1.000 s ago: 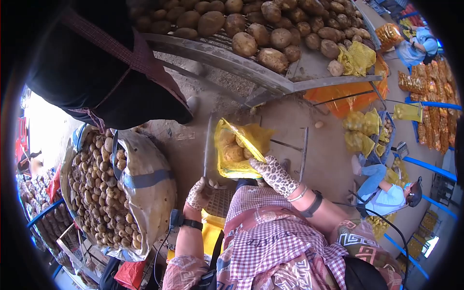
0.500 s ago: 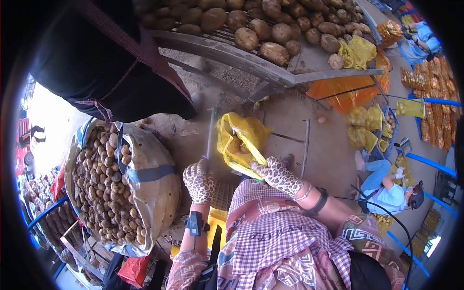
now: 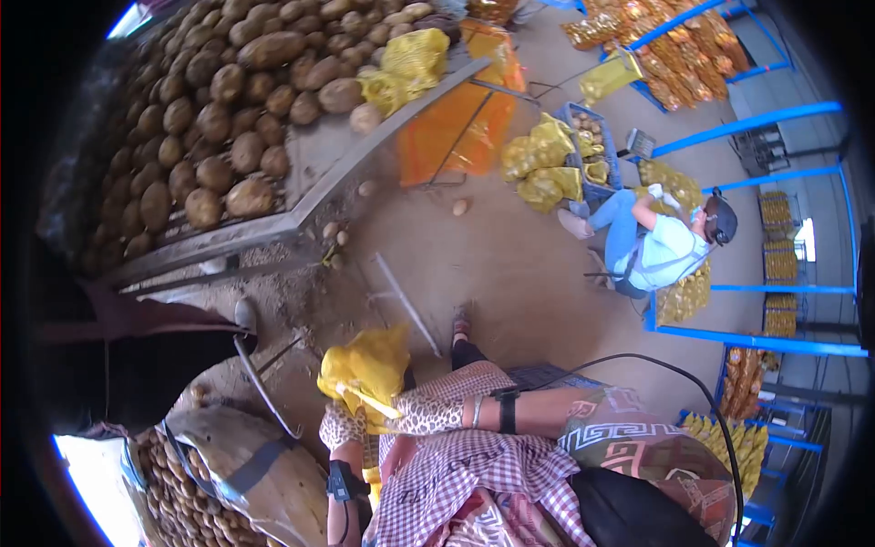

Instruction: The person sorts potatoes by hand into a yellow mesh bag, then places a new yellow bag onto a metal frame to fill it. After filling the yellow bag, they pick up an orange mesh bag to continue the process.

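A yellow mesh bag [image 3: 372,360] hangs low in front of me, with its pale rim facing my body. My right hand [image 3: 424,413], in a leopard-print glove, is closed on the rim. Just left of it my left hand [image 3: 342,427], in a matching glove, is at the near edge of the bag; its fingers are partly hidden, so its grip is unclear. Beside the bag on the ground stands a metal frame [image 3: 407,305].
Potatoes [image 3: 214,123] cover a metal-edged table [image 3: 301,202] at upper left. A large potato sack [image 3: 260,456] stands lower left, near a person in dark clothes [image 3: 137,378]. A person in light blue [image 3: 670,251] sits right, by a blue crate [image 3: 597,193].
The view has swung to the right, so the table and sack sit further left. My left hand has moved from beside the bag to its near edge.
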The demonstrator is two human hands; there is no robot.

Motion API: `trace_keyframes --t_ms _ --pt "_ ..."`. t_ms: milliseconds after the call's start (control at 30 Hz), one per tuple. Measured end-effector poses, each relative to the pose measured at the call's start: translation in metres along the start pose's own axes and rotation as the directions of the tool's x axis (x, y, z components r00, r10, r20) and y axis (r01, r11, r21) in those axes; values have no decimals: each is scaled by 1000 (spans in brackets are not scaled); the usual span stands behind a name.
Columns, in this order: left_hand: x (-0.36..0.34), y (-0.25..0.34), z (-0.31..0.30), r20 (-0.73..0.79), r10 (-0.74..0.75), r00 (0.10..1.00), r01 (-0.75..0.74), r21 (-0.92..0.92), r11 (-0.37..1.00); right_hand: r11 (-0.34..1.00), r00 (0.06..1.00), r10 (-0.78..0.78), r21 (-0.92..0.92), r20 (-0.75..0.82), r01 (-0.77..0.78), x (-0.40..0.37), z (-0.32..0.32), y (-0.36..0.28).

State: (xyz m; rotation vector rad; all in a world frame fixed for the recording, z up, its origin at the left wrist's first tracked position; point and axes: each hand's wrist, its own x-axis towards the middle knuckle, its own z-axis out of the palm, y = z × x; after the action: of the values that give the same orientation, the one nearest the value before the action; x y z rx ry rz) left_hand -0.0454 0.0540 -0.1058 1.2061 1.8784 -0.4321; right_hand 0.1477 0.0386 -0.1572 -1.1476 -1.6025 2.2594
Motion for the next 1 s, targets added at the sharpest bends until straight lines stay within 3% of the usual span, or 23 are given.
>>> trace_keyframes --t_ms 33,67,133,167,233,300,367,400,433,467,533,567,600,667,700,733,800,833,867,933,1000 --pt "16 -16 29 72 -30 997 27 46 999 984 984 130 110 119 -143 -16 -16 -7" --pt "33 -31 66 142 -69 987 55 96 994 950 958 279 -166 66 -265 -23 -30 -40" --pt "42 -59 114 189 -150 970 102 241 965 914 957 289 -300 9 -273 -44 -51 -64" --pt "40 -69 129 193 -182 964 117 309 944 919 959 282 -284 -10 -273 -53 -56 -44" --pt "42 -71 153 206 -187 960 97 383 919 854 963 231 -444 -140 -269 -67 -70 17" --pt "54 -59 175 236 -111 965 9 396 918 888 946 245 -341 -213 -307 -96 -103 49" --pt "74 -35 204 290 78 954 -177 333 926 920 926 259 -221 -276 -323 -123 -132 66" --pt "86 -17 220 324 202 924 -300 292 908 912 891 320 -149 -322 -382 -135 -148 67" --pt "52 61 169 527 367 766 -632 512 582 897 850 386 -70 -358 -437 -149 -162 71" --pt "48 80 169 533 362 765 -635 533 559 905 848 377 -46 -371 -423 -163 -172 79" --pt "49 117 168 379 526 761 -647 404 646 911 810 386 42 -442 -411 -193 -196 93" --pt "49 139 167 382 531 756 -654 426 625 935 820 355 144 -448 -326 -213 -211 98" --pt "51 163 166 313 513 800 -585 211 783 939 813 342 156 -472 -305 -236 -225 103" --pt "56 213 165 217 429 877 -364 -285 887 969 734 -28 -198 -679 -146 -278 -252 111" --pt "68 233 175 213 458 863 -349 -404 846 911 714 401 169 -574 -375 -279 -273 125" --pt "79 248 178 206 479 853 -376 -392 839 917 703 388 172 -596 -361 -288 -283 136" --pt "62 330 152 162 619 769 -629 17 777 853 607 522 358 -599 -380 -317 -303 135" --pt "63 360 148 190 657 730 -681 121 722 827 570 553 484 -608 -286 -332 -305 131" --pt "64 388 144 185 660 728 -684 128 719 832 572 545 481 -613 -278 -343 -308 137" --pt "68 443 133 219 938 270 -952 205 226 875 523 448 476 -725 -89 -356 -316 150" --pt "68 505 128 282 868 408 -913 131 386 815 482 519 578 -706 -31 -360 -337 157"
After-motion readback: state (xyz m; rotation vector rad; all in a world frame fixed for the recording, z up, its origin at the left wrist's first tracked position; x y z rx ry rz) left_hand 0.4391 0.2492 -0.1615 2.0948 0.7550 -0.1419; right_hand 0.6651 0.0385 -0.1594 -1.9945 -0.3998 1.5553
